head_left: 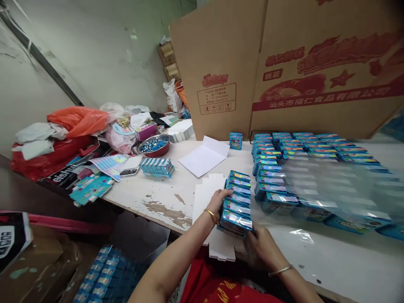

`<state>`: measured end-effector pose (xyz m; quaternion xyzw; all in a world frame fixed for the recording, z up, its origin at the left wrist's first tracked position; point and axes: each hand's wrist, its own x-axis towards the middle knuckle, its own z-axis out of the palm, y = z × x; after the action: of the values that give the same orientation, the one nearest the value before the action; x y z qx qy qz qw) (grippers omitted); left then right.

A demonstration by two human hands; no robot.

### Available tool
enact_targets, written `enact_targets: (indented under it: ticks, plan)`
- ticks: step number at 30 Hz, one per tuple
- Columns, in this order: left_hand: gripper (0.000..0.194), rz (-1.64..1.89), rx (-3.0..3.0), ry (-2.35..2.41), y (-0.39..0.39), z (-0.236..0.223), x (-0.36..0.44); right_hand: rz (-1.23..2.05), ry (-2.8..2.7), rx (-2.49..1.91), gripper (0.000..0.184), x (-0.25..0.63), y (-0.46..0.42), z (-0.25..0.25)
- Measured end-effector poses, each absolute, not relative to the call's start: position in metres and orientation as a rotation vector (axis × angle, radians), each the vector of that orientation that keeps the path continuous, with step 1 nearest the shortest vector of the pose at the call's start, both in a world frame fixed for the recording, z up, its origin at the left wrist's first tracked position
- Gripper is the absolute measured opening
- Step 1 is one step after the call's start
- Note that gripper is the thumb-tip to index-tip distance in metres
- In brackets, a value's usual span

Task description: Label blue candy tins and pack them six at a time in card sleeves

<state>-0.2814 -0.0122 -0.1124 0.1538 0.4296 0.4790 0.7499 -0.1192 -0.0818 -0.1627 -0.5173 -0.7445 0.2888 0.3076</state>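
A row of several small blue boxes [237,201] with shiny tops stands near the front edge of the table. My left hand [220,202], with a gold bangle at the wrist, grips the row from its left side, thumb over the tops. My right hand [261,243], wearing a silver bracelet, is at the row's near right corner. Its fingers are blurred and partly hidden, so I cannot make out whether they hold anything. Flat white card [202,194] with tabbed edges lies beside and under the row.
Many blue boxes [274,200] stand in rows on the right, partly under clear film [328,181]. Behind rises a large carton [227,54]. Further left are folded white card [205,155], a wrapped box pack [157,167], a bowl [154,145] and plastic bags [78,120].
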Motion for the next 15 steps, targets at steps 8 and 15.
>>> enact_targets:
  ticks: [8,15]
  plan:
    - [0.035,1.317,0.144,0.646,-0.091,-0.090,-0.345,-0.132,-2.282,-1.321,0.047,-0.128,-0.075,-0.032]
    - [0.036,1.385,0.141,0.870,-0.169,-0.080,-0.437,-0.226,-2.821,-1.073,0.051,-0.210,-0.042,-0.001]
